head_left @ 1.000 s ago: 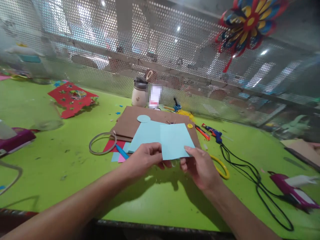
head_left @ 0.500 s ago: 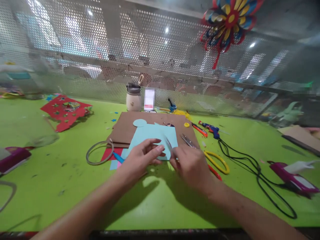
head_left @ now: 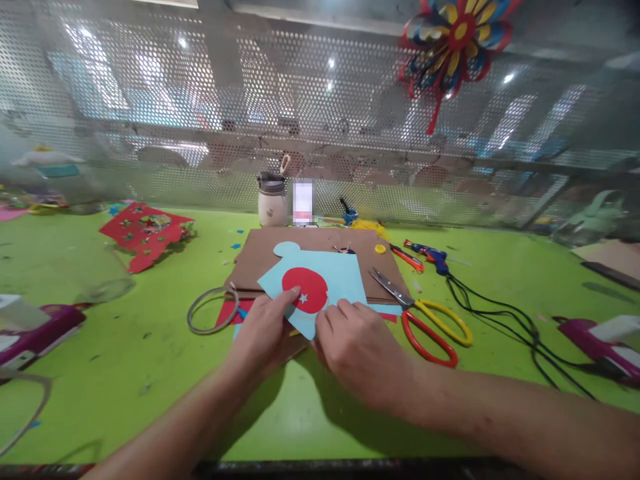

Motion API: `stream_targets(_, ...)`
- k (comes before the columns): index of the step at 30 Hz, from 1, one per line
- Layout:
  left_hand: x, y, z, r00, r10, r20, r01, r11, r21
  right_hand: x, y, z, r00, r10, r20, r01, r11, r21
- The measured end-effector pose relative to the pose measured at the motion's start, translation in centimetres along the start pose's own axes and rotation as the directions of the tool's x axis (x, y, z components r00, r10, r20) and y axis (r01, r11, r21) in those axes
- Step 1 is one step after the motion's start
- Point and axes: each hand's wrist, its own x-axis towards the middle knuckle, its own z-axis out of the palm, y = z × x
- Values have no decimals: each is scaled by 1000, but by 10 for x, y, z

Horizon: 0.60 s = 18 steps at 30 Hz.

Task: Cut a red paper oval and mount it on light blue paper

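Observation:
Both hands hold a light blue paper piece [head_left: 273, 279] in front of me, tilted, with a red paper circle [head_left: 311, 283] on its face. A small star shape shows in the circle. My left hand [head_left: 263, 330] pinches from the left, its thumb on the red circle. At the lower right corner, my right hand [head_left: 357, 343] grips the blue piece with curled fingers. Behind it lies a larger light blue sheet [head_left: 345, 270] on brown cardboard [head_left: 253, 257]. Scissors [head_left: 407, 303] with one red and one yellow handle lie open beside my right hand.
A grey ring [head_left: 191, 310] lies left of the cardboard. On the right are a blue glue gun [head_left: 435, 257], its black cable [head_left: 493, 313] and an orange cutter [head_left: 407, 259]. Red cut paper [head_left: 143, 233] lies at left. A lidded jar [head_left: 273, 203] and a phone [head_left: 303, 200] stand behind.
A thin, blurred piece in my right hand has given way to the blue piece with its red circle facing me, now in both hands. My left hand has closed, and the scissors show more fully.

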Motion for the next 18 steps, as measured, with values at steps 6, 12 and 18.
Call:
stream_targets(6,-3,11,16,988,-149,-49,126,938,-322,-22,45,5,857,515,21,-391,623,678)
stream_targets(12,-4,10,16,988,-153,27,152,917,-368,-20,52,22,800,581,149,-410,348,843)
stream_targets(18,-2,10,17,986,-150,79,169,913,-371,-20,37,26,790,611,-54,-407,587,700)
